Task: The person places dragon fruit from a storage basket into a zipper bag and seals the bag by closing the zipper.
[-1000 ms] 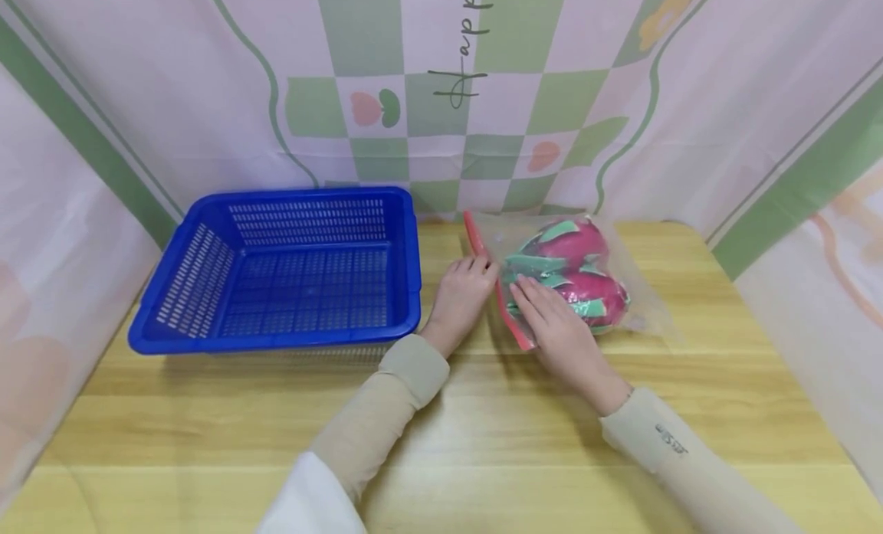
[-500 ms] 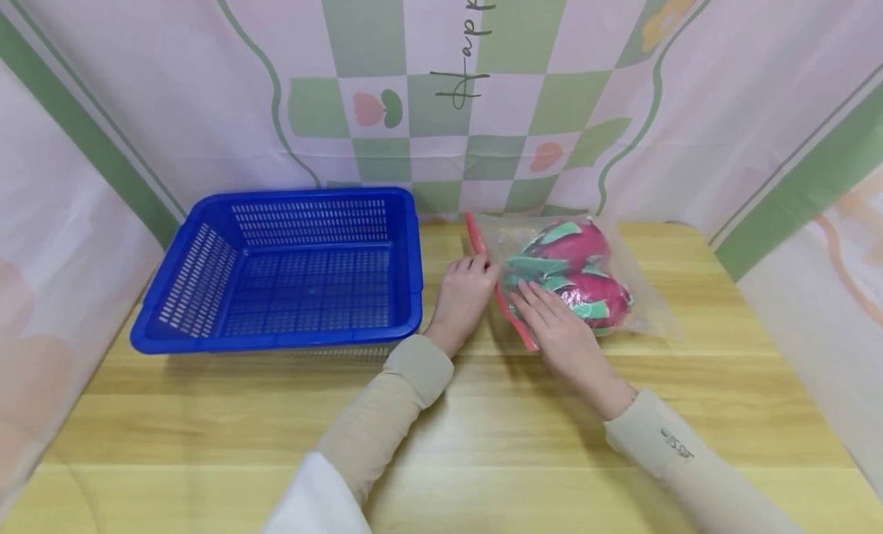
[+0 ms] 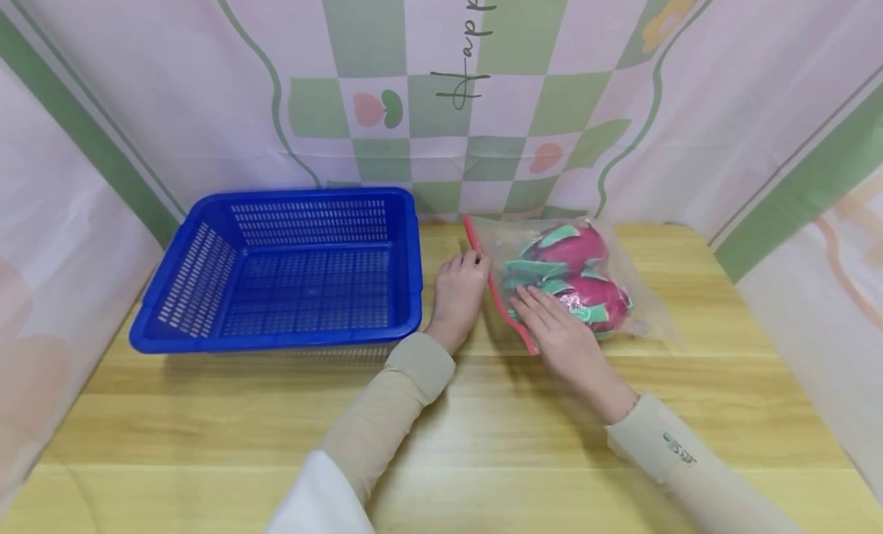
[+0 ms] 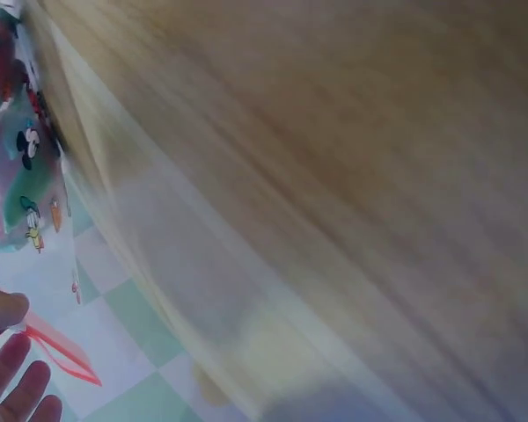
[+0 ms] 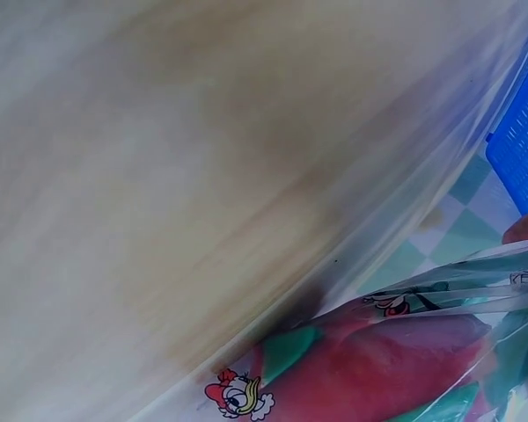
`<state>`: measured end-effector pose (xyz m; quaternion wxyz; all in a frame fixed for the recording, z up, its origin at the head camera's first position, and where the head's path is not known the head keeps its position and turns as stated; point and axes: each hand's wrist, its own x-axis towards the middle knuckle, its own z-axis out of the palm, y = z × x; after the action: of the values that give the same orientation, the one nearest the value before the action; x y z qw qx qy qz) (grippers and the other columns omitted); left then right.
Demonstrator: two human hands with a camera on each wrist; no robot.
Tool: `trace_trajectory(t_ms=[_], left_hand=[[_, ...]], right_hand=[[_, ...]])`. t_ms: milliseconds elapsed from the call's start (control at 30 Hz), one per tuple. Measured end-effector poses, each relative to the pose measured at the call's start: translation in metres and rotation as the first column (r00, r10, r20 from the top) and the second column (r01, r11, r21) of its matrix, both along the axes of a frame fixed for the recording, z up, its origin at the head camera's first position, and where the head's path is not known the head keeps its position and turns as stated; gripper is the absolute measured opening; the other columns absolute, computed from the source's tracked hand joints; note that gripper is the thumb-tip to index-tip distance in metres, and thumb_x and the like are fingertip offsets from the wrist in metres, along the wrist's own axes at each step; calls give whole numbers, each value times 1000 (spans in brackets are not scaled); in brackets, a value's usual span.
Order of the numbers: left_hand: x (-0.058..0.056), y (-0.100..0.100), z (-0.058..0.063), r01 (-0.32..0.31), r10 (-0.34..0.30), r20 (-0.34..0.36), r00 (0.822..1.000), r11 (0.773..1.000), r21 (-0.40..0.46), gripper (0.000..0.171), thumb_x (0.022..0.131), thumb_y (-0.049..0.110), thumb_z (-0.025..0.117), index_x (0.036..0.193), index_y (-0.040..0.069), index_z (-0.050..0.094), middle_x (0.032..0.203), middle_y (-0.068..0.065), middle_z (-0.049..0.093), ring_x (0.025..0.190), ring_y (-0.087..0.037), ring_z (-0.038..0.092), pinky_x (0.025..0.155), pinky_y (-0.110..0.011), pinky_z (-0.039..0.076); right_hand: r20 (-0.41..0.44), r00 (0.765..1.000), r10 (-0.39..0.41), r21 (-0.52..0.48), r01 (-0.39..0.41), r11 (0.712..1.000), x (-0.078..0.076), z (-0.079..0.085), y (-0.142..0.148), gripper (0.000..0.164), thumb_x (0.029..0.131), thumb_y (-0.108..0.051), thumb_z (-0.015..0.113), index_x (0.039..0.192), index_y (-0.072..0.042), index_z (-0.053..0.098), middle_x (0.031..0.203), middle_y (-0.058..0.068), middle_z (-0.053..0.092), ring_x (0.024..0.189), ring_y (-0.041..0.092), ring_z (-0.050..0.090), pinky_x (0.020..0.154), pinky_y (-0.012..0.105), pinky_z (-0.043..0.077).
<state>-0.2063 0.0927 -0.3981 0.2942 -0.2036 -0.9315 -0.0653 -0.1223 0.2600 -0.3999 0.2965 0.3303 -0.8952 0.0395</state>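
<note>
A clear zip bag (image 3: 497, 243) with a red zip strip lies on the table, holding two pink dragon fruits (image 3: 599, 290) with green scales. My left hand (image 3: 458, 296) pinches the red strip at the bag's mouth; the left wrist view shows the strip (image 4: 66, 356) between thumb and fingertips. Across the near part of the bag lie the fingers of my right hand (image 3: 562, 339), beside the nearer fruit. In the right wrist view one digit (image 5: 526, 227) shows on the bag's table side, so this hand grips the plastic. Cartoon figures are printed on the bag.
Left of the bag stands a blue plastic basket (image 3: 276, 339) with slotted walls and nothing inside. Both rest on a wooden table (image 3: 483, 450). A patterned cloth (image 3: 441, 158) hangs behind and along both sides.
My left hand has shifted slightly left along with the zip strip, and the bag's mouth lies a little lower in view. The right hand has barely moved. The basket stays where it was.
</note>
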Motion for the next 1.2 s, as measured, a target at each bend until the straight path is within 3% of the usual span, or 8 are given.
trace_trajectory(t_ms=[133, 267, 533, 600, 733, 867, 1000, 1200], left_hand=[[1, -2, -1, 32, -32, 0, 999, 999, -10, 18, 92, 11, 55, 101, 19, 68, 102, 2, 68, 91, -14, 65, 76, -25, 53], [2, -1, -1, 58, -58, -5, 998, 998, -14, 19, 92, 11, 55, 101, 20, 68, 105, 4, 68, 94, -14, 63, 76, -24, 53], [-1, 13, 2, -5, 2, 31, 1000, 996, 91, 20, 93, 9, 55, 104, 17, 68, 104, 2, 68, 91, -15, 64, 68, -24, 56], [-3, 15, 1, -23, 21, 34, 999, 996, 85, 21, 92, 8, 55, 106, 16, 68, 104, 1, 68, 90, -15, 64, 68, -24, 56], [-7, 15, 0, -42, 41, 17, 999, 997, 66, 20, 91, 7, 56, 104, 16, 69, 102, 1, 68, 88, -14, 64, 66, -23, 56], [-10, 13, -1, -31, 31, -1, 1000, 998, 49, 20, 90, 7, 57, 103, 16, 70, 103, 1, 68, 89, -14, 64, 69, -22, 55], [-13, 12, -3, -34, 35, -92, 995, 999, 17, 19, 90, 9, 56, 101, 18, 69, 99, 3, 70, 84, -12, 64, 67, -20, 53], [-18, 12, -9, -17, 9, -220, 975, 999, -33, 19, 90, 9, 57, 97, 19, 72, 93, 4, 70, 79, -10, 64, 62, -20, 51]], right_hand=[[-21, 1000, -3, 0, 3, 1000, -3, -1, 0, 42, 81, 5, 54, 123, 7, 58, 125, 22, 62, 117, 36, 59, 101, 46, 45], [-26, 1000, 1, -5, -1, 1000, -6, 0, 0, 43, 80, 4, 56, 123, 7, 58, 123, 22, 63, 115, 37, 60, 98, 47, 46], [13, 1000, -18, -34, 19, 999, -12, 7, 0, 43, 80, 5, 60, 123, 6, 58, 121, 21, 64, 114, 36, 60, 99, 48, 46], [19, 1000, -10, -44, 11, 999, -14, 8, -1, 41, 82, 3, 59, 122, 7, 58, 120, 21, 64, 114, 37, 60, 99, 49, 46], [15, 1000, 4, -43, -3, 999, -20, 6, 0, 33, 94, -7, 48, 121, 6, 59, 118, 22, 65, 112, 38, 60, 99, 50, 46], [10, 1000, 23, -40, -22, 999, -25, 5, 2, 44, 103, -21, 30, 120, 5, 61, 117, 22, 66, 111, 38, 61, 100, 50, 45], [-14, 999, 39, -31, -40, 999, -28, 5, 5, 52, 105, -26, 22, 119, 6, 62, 115, 22, 67, 108, 38, 62, 98, 50, 46], [-53, 996, 73, -32, -75, 997, -29, 6, 9, 38, 100, -16, 37, 118, 5, 63, 113, 21, 68, 105, 37, 63, 94, 50, 48]])
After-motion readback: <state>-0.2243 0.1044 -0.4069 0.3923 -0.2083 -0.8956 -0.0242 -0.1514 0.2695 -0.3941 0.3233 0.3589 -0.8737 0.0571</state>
